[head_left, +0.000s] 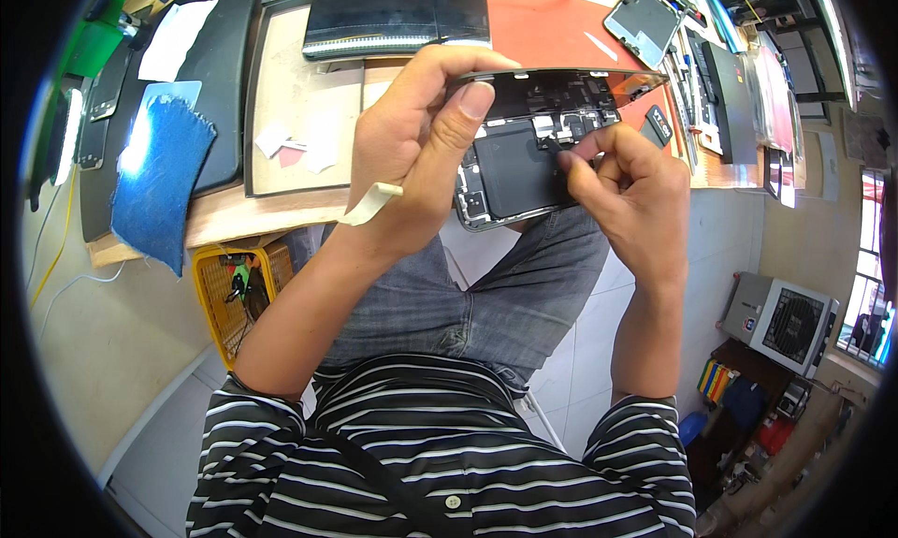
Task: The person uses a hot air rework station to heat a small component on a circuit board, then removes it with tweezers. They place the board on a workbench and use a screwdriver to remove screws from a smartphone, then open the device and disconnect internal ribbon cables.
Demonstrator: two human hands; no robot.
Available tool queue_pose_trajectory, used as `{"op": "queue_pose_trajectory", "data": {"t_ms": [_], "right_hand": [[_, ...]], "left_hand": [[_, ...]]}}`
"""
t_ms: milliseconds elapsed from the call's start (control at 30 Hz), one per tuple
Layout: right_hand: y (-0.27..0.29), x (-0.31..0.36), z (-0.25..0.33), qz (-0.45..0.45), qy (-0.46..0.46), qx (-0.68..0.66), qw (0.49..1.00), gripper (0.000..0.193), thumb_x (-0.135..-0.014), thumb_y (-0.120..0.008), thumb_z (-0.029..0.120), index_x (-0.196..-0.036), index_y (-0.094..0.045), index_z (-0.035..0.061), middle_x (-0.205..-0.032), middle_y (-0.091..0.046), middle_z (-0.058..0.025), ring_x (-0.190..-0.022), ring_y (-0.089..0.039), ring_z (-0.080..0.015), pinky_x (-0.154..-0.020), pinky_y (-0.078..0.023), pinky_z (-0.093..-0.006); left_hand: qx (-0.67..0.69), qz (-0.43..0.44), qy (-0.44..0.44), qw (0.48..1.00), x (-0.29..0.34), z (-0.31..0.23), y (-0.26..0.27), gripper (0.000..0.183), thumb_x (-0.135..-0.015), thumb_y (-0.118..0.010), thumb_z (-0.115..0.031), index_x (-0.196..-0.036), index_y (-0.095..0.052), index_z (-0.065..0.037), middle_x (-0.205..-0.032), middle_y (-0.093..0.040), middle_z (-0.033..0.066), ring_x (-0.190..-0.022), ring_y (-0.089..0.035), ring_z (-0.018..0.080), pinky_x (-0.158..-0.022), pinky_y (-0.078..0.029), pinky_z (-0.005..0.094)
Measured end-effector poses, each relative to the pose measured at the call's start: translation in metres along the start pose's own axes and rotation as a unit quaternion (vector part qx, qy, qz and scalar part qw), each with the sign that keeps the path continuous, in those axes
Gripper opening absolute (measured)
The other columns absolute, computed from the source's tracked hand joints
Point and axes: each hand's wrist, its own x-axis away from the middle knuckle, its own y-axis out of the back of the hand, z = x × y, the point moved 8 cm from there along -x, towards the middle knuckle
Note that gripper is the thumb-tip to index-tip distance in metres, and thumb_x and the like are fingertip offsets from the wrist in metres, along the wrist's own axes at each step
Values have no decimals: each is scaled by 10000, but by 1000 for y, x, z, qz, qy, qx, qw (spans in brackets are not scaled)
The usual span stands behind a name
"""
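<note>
An opened smartphone (522, 171) is held up just past the table's front edge, its dark battery and inner parts showing. Its lifted display panel (517, 93) stands tilted along the far side. My left hand (412, 145) is closed on the panel's left end, thumb in front and forefinger along the top edge. My right hand (636, 178) pinches a small dark thing (554, 149) at the phone's inner connectors; its kind I cannot make out. A strip of pale yellow tape (374, 204) sticks to my left wrist.
On the table lie a shallow tray (251, 117) with paper scraps, a black glossy device (398, 21), an orange-red mat (547, 23), a phone part (645, 23) and a blue cloth (164, 178). Below the table at left stands a yellow basket (213, 299).
</note>
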Motion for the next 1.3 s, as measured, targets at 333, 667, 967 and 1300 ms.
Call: {"op": "queue_pose_trajectory", "data": {"t_ms": [333, 667, 967, 1300], "right_hand": [[22, 1, -40, -58, -113, -102, 987, 131, -882, -780, 70, -833, -705, -25, -510, -548, 6, -472, -423, -26, -469, -354, -260], [14, -5, -35, -1, -145, -2, 989, 174, -912, -782, 111, -862, -706, -36, -603, -650, -17, -532, -547, -28, -495, -388, -215], [15, -13, -35, -12, -150, 6, 989, 186, -918, -776, 119, -865, -707, -45, -614, -678, -43, -523, -596, -62, -504, -444, -229], [19, -15, -40, -13, -168, 20, 985, 178, -939, -757, 109, -872, -710, -49, -658, -723, -83, -544, -668, -98, -518, -521, -244]], "left_hand": [[5, -12, 20, 1000, -1, -5, -4, 277, -1071, -578, -83, -1332, -579, 9, -1195, -652, 90, -1075, -609, 111, -944, -498, 257], [-6, 5, 8, 1000, 4, -6, -4, 195, -1053, -611, -67, -1227, -626, 20, -1106, -680, 60, -967, -617, 80, -865, -509, 235], [-32, 3, -17, 999, 2, -9, -3, 180, -1054, -605, -62, -1215, -632, 15, -1072, -687, 49, -941, -624, 69, -833, -517, 227], [-13, 1, -18, 1000, 2, -8, -5, 180, -1043, -592, -14, -1217, -627, 19, -1069, -687, 52, -943, -630, 68, -836, -521, 219]]}}
